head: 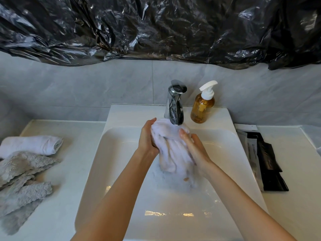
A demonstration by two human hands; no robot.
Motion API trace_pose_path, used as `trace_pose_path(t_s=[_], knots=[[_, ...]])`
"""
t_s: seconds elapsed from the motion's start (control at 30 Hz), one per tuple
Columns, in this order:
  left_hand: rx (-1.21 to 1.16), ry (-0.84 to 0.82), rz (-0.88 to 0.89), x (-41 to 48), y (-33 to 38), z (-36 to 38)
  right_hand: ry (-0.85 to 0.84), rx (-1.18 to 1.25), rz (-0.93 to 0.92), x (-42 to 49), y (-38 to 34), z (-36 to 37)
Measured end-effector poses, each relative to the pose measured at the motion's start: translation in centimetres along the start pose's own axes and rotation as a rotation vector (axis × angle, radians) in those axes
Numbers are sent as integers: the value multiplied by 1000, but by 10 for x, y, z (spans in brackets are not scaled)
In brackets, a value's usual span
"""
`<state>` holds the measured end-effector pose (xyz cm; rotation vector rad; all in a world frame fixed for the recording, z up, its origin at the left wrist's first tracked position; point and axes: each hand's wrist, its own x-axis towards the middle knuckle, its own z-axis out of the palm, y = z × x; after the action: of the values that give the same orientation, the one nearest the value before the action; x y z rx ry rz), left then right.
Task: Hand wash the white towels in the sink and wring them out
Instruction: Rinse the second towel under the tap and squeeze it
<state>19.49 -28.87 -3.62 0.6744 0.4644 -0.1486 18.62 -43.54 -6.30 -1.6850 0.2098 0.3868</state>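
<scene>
Bunched at frame centre, a wet white towel is gripped under the chrome tap by the left hand and right hand. Another folded white towel is seen at the left edge.

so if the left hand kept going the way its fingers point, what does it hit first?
Likely the faucet: the left hand grips the white towel with fingers aimed up toward the spout. Depth is unclear; they may pass just left of it.

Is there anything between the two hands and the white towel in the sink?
Nothing visible. The left hand and right hand both grip the wet bunched white towel directly, under the chrome faucet.
</scene>
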Motion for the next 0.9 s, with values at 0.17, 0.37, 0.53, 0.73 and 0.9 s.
trace_pose_path(t_s=[0.17,0.37,0.53,0.73,0.9], knots=[[564,114,18,1,3,-21,77,182,-3,16,-12,-1],[827,271,17,-9,-28,-16,259,52,-11,5,-10,28],[998,357,166,-2,-31,-10,430,99,24,5,-17,41],[1066,510,323,4,-20,13,547,121,-5,11,-35,47],[1112,566,445,5,-22,17,589,271,146,14,-37,47]])
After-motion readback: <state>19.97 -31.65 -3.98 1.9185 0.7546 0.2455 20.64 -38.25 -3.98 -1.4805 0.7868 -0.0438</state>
